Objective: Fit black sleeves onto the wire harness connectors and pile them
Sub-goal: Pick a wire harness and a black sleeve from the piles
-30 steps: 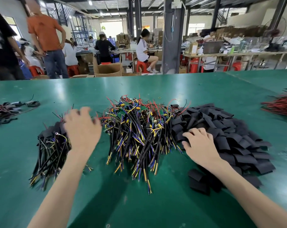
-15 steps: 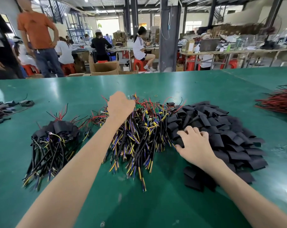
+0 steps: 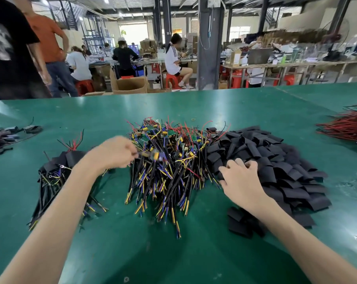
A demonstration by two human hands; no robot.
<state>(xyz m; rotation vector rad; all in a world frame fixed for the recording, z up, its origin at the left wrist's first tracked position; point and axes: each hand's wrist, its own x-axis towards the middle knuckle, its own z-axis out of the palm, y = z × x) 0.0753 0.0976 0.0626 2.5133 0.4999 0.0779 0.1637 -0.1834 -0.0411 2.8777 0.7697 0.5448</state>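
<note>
1 harness (image 3: pixel 156 155) sits at the left edge of the middle heap (image 3: pixel 173 173), pinched by our left hand (image 3: pixel 114 151), though blurred. Our right hand (image 3: pixel 240 178) curls its fingers into the sleeves (image 3: pixel 280 160); we cannot tell if it grips 1. We judge this the pick-up step. Next we must bring both together, slide the sleeve on, then drop the harness on the finished pile (image 3: pixel 57 171).

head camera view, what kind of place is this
Most likely a factory assembly floor for wiring. A long green worktable holds a heap of wire harnesses and a pile of black sleeves. Behind it, seated workers are busy at benches among cardboard boxes.
</note>
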